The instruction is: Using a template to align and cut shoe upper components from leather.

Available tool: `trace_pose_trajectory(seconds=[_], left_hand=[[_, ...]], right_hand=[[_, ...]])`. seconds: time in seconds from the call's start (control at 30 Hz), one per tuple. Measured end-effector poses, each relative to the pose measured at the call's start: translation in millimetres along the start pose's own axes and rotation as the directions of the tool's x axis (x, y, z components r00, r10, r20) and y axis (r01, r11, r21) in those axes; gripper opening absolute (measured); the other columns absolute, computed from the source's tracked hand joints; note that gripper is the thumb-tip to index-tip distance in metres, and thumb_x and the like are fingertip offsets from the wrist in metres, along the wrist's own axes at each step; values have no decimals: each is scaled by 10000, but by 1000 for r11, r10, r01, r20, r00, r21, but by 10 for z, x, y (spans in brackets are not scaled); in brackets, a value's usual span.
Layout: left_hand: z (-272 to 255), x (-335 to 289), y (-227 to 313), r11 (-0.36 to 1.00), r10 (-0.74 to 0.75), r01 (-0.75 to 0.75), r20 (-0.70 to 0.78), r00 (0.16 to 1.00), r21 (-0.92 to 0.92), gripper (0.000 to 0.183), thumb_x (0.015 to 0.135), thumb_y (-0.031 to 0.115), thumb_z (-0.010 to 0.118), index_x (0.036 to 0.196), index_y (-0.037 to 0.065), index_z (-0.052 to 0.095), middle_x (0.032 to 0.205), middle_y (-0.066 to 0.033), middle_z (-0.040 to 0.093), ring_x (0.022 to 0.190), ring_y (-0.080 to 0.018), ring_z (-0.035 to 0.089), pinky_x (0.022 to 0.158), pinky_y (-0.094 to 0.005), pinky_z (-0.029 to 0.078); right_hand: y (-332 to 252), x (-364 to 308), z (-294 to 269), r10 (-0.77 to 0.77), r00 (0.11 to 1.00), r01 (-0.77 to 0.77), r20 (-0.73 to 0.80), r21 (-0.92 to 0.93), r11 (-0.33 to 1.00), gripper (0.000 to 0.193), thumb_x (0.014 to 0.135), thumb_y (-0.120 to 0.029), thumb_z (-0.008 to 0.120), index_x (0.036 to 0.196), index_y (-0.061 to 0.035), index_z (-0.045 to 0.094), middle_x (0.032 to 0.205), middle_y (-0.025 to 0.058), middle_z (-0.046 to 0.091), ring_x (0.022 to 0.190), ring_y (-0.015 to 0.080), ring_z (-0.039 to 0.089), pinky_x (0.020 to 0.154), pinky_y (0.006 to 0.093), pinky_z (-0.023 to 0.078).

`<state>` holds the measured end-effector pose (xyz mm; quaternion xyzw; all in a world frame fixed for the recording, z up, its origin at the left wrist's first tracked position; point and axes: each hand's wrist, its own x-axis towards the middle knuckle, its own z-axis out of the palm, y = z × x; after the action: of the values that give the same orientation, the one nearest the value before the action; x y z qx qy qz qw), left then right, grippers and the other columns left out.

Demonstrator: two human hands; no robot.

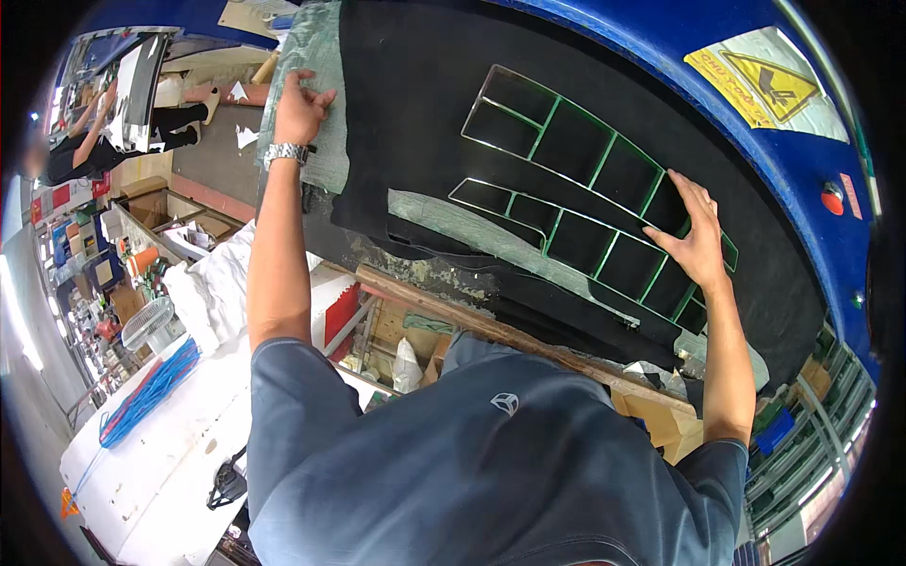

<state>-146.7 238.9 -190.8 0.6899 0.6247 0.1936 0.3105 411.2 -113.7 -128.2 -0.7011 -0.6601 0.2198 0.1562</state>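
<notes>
Two metal cutting dies with green inner edges lie on a black sheet (406,104). Each is divided into several compartments. My right hand (696,241) spans the right part of the upper cutting die (536,141), fingers at its far edge and thumb at its near edge. The lower cutting die (554,231) lies just nearer to me, partly behind my right hand and forearm. My left hand (302,111), with a metal watch at the wrist, rests on a grey-green strip of material (326,141) at the sheet's left edge. Its fingers are loosely bent, the thumb apart.
A blue machine beam (651,61) with a yellow warning sign (769,80) and a red button (831,198) curves along the far side. A wooden edge (453,316) runs in front of me. Left are a white table (142,481), a fan (149,323) and another person (80,141).
</notes>
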Motion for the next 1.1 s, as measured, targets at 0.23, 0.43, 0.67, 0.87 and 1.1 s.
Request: trace_pose_trajectory(seconds=[0.23,0.43,0.67,0.87,1.1], left_hand=[[441,-849,1079,899,436,-438,114,893,-11,267,918,167,820,1139,33,752,966,-125,748,859,-284,724,772,-398,567],[735,-1319,1235,820,536,-567,241,809,79,260,930,227,782,1178,149,783,1281,-55,693,1234,-301,612,1006,-457,485],[846,-1493,1200,835,469,-523,275,840,172,329,966,204,754,1294,203,778,1467,-45,583,1385,-294,505,1122,-477,373],[948,-1486,1079,846,465,-514,272,843,146,392,964,134,702,1312,297,781,1528,-60,528,1430,-290,426,1153,-466,277],[977,-1474,1028,828,488,-542,289,824,147,418,972,111,679,1308,336,783,1541,-63,518,1450,-291,414,1176,-469,249]], right_hand=[[49,-120,27,-1,1000,1,1,-10,1000,924,698,-180,936,1534,-75,556,1510,145,604,1412,332,536,1190,451,363],[67,-112,-40,-8,1000,8,-8,-14,1000,931,684,-164,936,1533,-83,562,1519,146,604,1430,333,530,1211,457,349],[86,-108,-46,-8,1000,8,27,13,1000,938,674,-154,933,1533,-76,564,1514,160,602,1427,341,528,1214,449,343],[45,-57,-113,-38,999,36,33,61,997,914,699,-165,936,1532,-97,567,1503,151,610,1406,332,542,1198,434,353],[67,-110,-119,-38,998,35,50,60,998,924,712,-185,939,1547,-99,552,1531,142,594,1426,335,529,1206,440,354]])
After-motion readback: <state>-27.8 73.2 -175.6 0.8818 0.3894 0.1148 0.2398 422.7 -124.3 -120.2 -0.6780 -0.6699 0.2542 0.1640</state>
